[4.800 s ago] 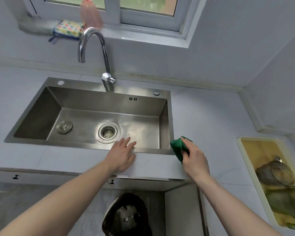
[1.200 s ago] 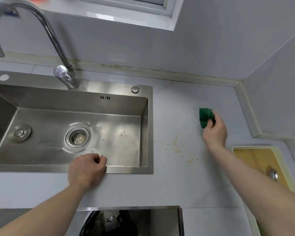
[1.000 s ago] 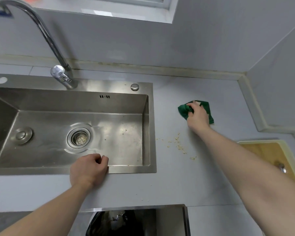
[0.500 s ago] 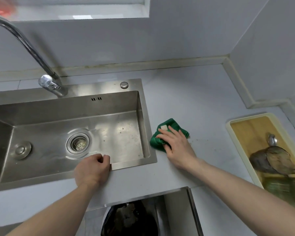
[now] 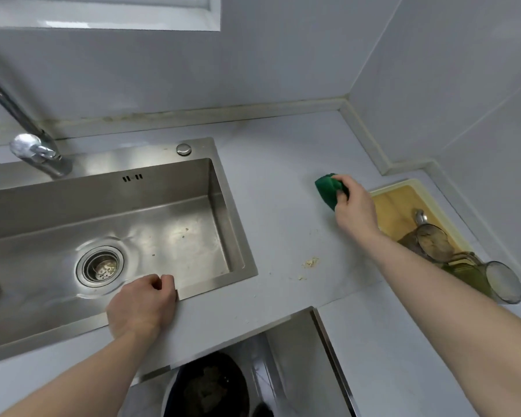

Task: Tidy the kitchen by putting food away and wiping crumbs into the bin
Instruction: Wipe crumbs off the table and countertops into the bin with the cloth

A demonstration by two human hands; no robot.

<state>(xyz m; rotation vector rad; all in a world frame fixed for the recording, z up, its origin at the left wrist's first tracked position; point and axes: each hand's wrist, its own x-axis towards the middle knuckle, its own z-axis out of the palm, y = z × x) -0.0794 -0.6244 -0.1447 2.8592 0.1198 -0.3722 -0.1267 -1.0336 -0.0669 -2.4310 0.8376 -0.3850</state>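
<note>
Gripping green cloth (image 5: 328,189), right hand (image 5: 354,210) fingers curled round it; left hand (image 5: 142,308) fisted, holding nothing.

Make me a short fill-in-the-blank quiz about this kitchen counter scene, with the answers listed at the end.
1. The right hand grips a cloth whose colour is ____.
2. The left hand rests, fingers curled, on the front rim of the ____.
3. The little pile of crumbs lies on the countertop between the sink and the wooden ____.
4. Below the counter edge stands a bin lined with a bag that is ____.

Answers: green; sink; cutting board; black
</note>
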